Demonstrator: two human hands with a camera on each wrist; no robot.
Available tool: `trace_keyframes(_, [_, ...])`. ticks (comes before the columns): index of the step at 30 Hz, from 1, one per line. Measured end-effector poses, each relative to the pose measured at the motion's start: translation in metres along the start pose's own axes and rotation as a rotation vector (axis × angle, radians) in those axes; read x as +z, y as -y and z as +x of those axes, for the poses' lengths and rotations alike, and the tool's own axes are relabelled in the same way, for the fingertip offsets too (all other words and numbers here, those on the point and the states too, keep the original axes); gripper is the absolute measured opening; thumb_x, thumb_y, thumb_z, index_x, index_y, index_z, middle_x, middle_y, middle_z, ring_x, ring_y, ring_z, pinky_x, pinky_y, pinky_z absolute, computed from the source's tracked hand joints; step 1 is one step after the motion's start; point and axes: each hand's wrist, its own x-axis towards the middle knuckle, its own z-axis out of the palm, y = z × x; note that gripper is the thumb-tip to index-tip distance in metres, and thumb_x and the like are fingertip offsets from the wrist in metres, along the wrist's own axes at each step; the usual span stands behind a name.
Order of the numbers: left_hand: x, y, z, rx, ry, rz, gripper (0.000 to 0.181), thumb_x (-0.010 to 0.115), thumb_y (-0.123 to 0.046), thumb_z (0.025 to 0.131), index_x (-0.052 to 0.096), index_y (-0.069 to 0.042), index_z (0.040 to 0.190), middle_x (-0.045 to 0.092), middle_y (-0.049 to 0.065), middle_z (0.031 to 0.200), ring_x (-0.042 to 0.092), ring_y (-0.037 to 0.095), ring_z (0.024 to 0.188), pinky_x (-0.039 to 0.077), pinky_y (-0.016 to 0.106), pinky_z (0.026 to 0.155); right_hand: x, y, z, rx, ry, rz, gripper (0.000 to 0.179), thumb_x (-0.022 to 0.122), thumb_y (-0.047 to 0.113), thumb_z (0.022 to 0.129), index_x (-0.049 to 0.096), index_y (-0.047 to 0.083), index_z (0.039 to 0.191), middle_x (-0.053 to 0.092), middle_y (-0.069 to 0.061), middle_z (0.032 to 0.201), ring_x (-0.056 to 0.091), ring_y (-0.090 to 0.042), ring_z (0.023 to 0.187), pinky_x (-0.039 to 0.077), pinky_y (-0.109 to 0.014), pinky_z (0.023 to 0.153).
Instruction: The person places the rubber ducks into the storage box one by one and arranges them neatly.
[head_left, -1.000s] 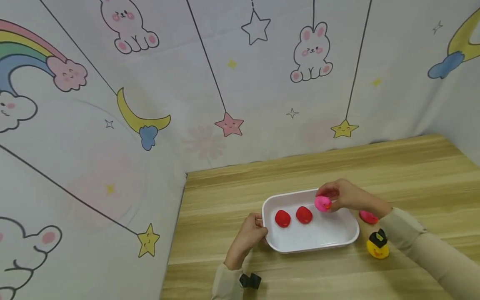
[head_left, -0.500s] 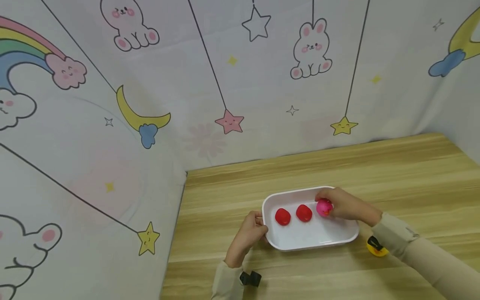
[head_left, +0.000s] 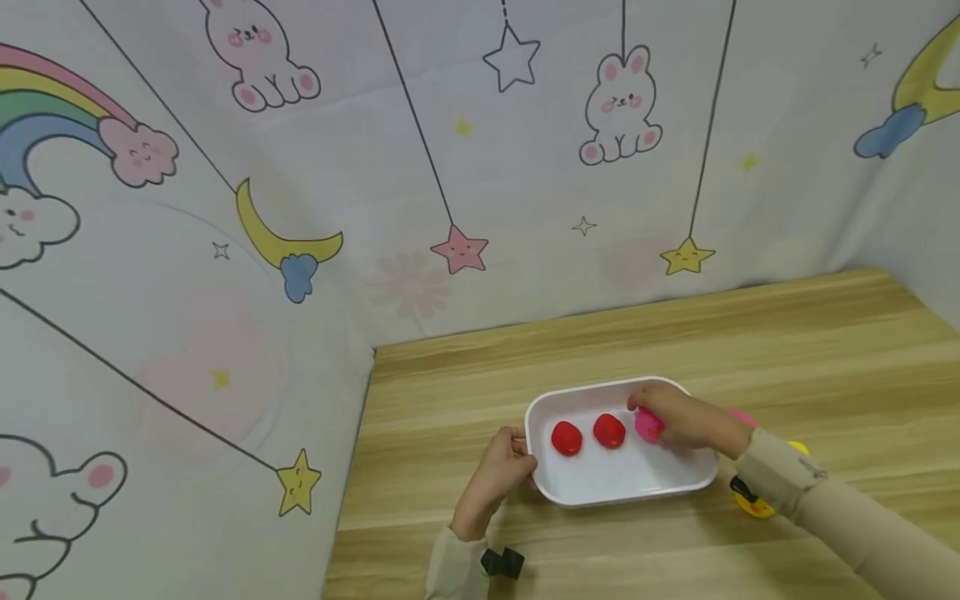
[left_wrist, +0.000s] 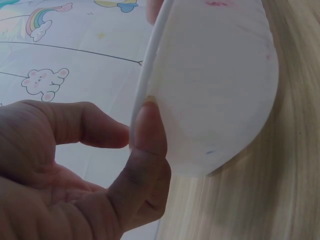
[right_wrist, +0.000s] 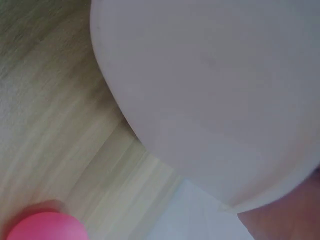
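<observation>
A white tray rests on the table. My left hand pinches its left rim; in the left wrist view the thumb and a finger meet across the tray wall. Inside, near the right end, my right hand holds a pink rubber duck, mostly covered by the fingers. Two rounded red things lie left of it in the tray. The right wrist view is filled by the tray's outer wall, with a blurred bit of the hand at the corner.
Right of the tray, a yellow duck with a black hat is partly hidden by the right sleeve. A pink thing and a bit of yellow show past the sleeve. Patterned white cloth hangs behind the wooden table.
My right hand has lowered the pink duck further into the tray. The left hand has kept its grip on the rim. A bit of yellow now shows beyond the right sleeve.
</observation>
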Motion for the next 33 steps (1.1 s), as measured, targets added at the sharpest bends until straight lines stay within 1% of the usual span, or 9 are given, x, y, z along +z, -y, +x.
trace_keyframes(5, [0.001, 0.001, 0.000, -0.001, 0.002, -0.004, 0.046, 0.051, 0.014, 0.075, 0.043, 0.021, 0.120, 0.054, 0.010, 0.082, 0.054, 0.016, 0.060, 0.057, 0.027, 0.046, 0.004, 0.000, -0.001, -0.002, -0.022, -0.032, 0.042, 0.072, -0.015, 0.073, 0.066, -0.002, 0.112, 0.061, -0.015, 0.112, 0.054, -0.039, 0.110, 0.050, -0.058, 0.099])
trace_keyframes(7, [0.002, 0.002, 0.001, -0.001, 0.000, -0.007, 0.046, 0.052, 0.014, 0.076, 0.043, 0.021, 0.120, 0.054, 0.009, 0.081, 0.054, 0.016, 0.060, 0.057, 0.027, 0.046, 0.005, -0.001, -0.002, -0.008, -0.036, -0.025, 0.041, 0.071, -0.015, 0.075, 0.066, -0.002, 0.113, 0.061, -0.016, 0.113, 0.054, -0.039, 0.110, 0.050, -0.059, 0.100])
trace_keyframes(10, [0.002, 0.002, 0.000, -0.008, 0.001, -0.007, 0.046, 0.052, 0.013, 0.075, 0.043, 0.021, 0.120, 0.053, 0.008, 0.081, 0.054, 0.016, 0.061, 0.058, 0.028, 0.046, 0.004, -0.003, -0.006, -0.026, -0.052, -0.003, 0.044, 0.068, -0.017, 0.073, 0.065, -0.004, 0.115, 0.060, -0.017, 0.116, 0.054, -0.041, 0.113, 0.048, -0.060, 0.101])
trace_keyframes(14, [0.001, 0.001, -0.001, -0.006, 0.003, -0.011, 0.047, 0.052, 0.013, 0.074, 0.043, 0.021, 0.120, 0.054, 0.008, 0.081, 0.055, 0.016, 0.060, 0.058, 0.029, 0.046, 0.000, -0.008, -0.015, -0.024, -0.062, 0.104, 0.053, 0.064, -0.019, 0.072, 0.063, -0.004, 0.122, 0.060, -0.019, 0.124, 0.053, -0.044, 0.119, 0.048, -0.062, 0.102])
trace_keyframes(19, [0.001, 0.001, 0.001, 0.006, 0.006, -0.016, 0.047, 0.051, 0.013, 0.074, 0.043, 0.021, 0.119, 0.056, 0.013, 0.082, 0.055, 0.016, 0.060, 0.058, 0.028, 0.046, -0.008, -0.019, -0.024, -0.046, -0.074, 0.265, 0.053, 0.070, -0.013, 0.078, 0.062, -0.002, 0.130, 0.065, -0.017, 0.128, 0.059, -0.042, 0.117, 0.053, -0.059, 0.097])
trace_keyframes(21, [0.001, 0.001, 0.000, 0.005, 0.009, -0.019, 0.047, 0.051, 0.014, 0.074, 0.043, 0.021, 0.120, 0.056, 0.015, 0.083, 0.055, 0.016, 0.061, 0.058, 0.028, 0.046, -0.012, -0.023, -0.028, -0.051, -0.071, 0.343, 0.052, 0.070, -0.011, 0.080, 0.061, -0.004, 0.131, 0.064, -0.019, 0.129, 0.059, -0.043, 0.118, 0.053, -0.058, 0.098])
trace_keyframes(24, [0.001, -0.001, 0.000, -0.003, 0.007, -0.012, 0.048, 0.052, 0.013, 0.075, 0.043, 0.021, 0.121, 0.055, 0.013, 0.083, 0.055, 0.016, 0.062, 0.059, 0.029, 0.047, -0.018, -0.027, -0.034, -0.038, -0.064, 0.440, 0.053, 0.072, -0.009, 0.083, 0.060, -0.006, 0.134, 0.062, -0.021, 0.132, 0.057, -0.046, 0.122, 0.052, -0.057, 0.099])
trace_keyframes(28, [0.001, -0.002, -0.001, -0.010, 0.001, 0.004, 0.047, 0.052, 0.013, 0.076, 0.043, 0.021, 0.122, 0.053, 0.009, 0.082, 0.053, 0.015, 0.064, 0.059, 0.028, 0.049, -0.026, -0.030, -0.041, -0.034, -0.068, 0.461, 0.053, 0.074, -0.006, 0.083, 0.058, -0.006, 0.134, 0.061, -0.024, 0.133, 0.056, -0.047, 0.122, 0.053, -0.054, 0.097])
trace_keyframes(33, [0.001, -0.004, -0.003, -0.015, 0.001, -0.001, 0.048, 0.051, 0.013, 0.075, 0.043, 0.021, 0.122, 0.053, 0.010, 0.082, 0.053, 0.015, 0.064, 0.058, 0.025, 0.048, -0.030, -0.034, -0.052, -0.020, -0.112, 0.480, 0.053, 0.074, -0.003, 0.084, 0.058, -0.005, 0.135, 0.060, -0.025, 0.133, 0.057, -0.047, 0.120, 0.055, -0.051, 0.096])
